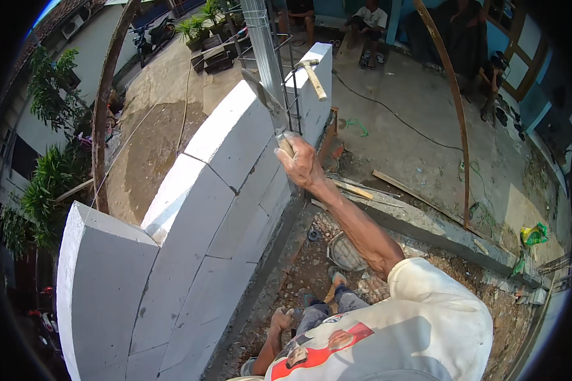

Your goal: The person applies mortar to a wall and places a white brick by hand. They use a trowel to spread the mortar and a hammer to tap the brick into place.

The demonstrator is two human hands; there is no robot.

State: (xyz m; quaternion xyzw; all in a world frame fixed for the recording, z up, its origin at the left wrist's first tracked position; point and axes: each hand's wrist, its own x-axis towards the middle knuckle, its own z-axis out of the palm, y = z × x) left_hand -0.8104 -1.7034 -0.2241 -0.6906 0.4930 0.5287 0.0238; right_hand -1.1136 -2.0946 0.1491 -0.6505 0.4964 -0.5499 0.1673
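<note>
My right hand [300, 159] grips the handle of a trowel [258, 92], its fingers closed round it. The trowel's grey blade points up and away, beside the metal post and the top of the white block wall [222, 209]. A hammer [314, 81] with a wooden handle lies on the far end of the wall, beyond my right hand. Low down near my legs is my left hand [280, 319], close to the wall's inner side. Its fingers are curled, and nothing shows in them.
A metal post [265, 44] and thin rebar rise at the wall's far part. On the rubble floor sits a round basin [347, 251]. Wooden strips [419, 198] lie along a low concrete ledge to the right. Several people [368, 22] sit far off, and a cable crosses the paving.
</note>
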